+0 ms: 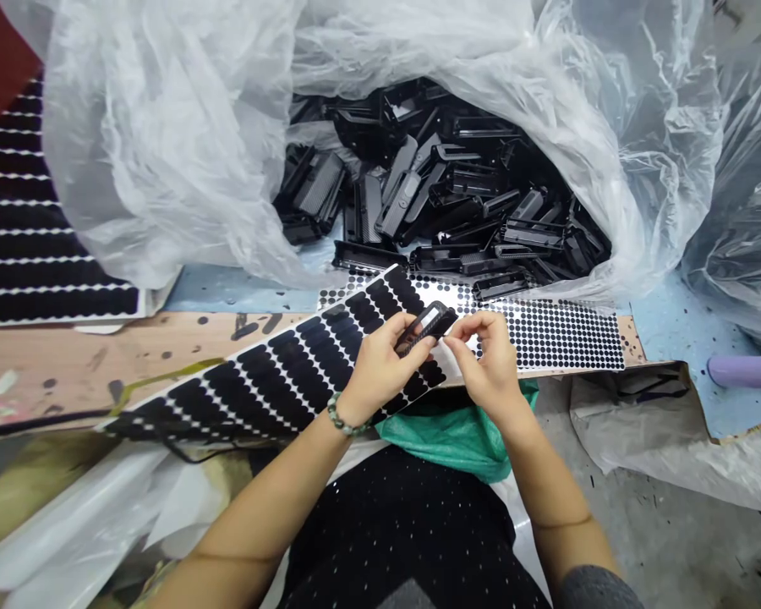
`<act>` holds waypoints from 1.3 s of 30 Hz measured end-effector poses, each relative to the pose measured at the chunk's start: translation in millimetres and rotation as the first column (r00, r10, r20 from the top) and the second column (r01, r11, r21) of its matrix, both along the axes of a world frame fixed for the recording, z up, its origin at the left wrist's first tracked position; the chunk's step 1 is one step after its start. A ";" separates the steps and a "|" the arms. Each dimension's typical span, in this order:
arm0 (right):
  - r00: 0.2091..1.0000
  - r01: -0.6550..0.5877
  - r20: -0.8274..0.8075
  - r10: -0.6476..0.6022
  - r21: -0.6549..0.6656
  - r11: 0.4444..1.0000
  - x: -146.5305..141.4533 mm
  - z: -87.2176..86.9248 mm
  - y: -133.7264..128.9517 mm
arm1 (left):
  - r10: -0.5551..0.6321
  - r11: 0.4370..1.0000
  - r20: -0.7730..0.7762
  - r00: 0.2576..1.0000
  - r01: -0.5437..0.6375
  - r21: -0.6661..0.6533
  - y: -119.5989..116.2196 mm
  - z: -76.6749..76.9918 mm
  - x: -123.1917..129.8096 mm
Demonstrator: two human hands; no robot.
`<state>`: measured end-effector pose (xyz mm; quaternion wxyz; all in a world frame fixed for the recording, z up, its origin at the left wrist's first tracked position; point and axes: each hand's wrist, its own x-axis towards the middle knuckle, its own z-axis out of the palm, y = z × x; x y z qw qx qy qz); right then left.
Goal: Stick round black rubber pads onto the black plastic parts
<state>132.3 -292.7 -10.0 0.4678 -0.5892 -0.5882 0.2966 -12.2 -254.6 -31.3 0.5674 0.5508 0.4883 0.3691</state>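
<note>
I'm gripping a black plastic part (422,328) in my left hand (386,362), its fingers (406,321) closed around it, just above a long sheet of black adhesive pads (279,372). My right hand (487,359) is pinching its fingers (460,331) closed at the part's end, though I can't tell whether anything is between them. A beaded bracelet (343,416) is sitting on my left wrist.

Straight ahead, a heap of matching black parts (444,186) is spilling from a clear plastic bag (165,144), its lowest pieces lying close to my hands. A sheet of small round black dots (558,334) is stretching right across the worktop (101,359), almost reaching its far end. Below my hands, a green cloth (450,436) is hanging over the worktop's near edge. Paint-flecked wood is giving me room on the left, while a purple tube (745,372) is lying well off to the right, above a concrete floor (647,482).
</note>
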 end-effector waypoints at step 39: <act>0.906 0.194 0.421 -0.043 -0.323 0.926 49.0 -43.3 10.9 | 0.293 0.860 -0.512 0.808 0.011 0.510 118.5 -46.6 -49.7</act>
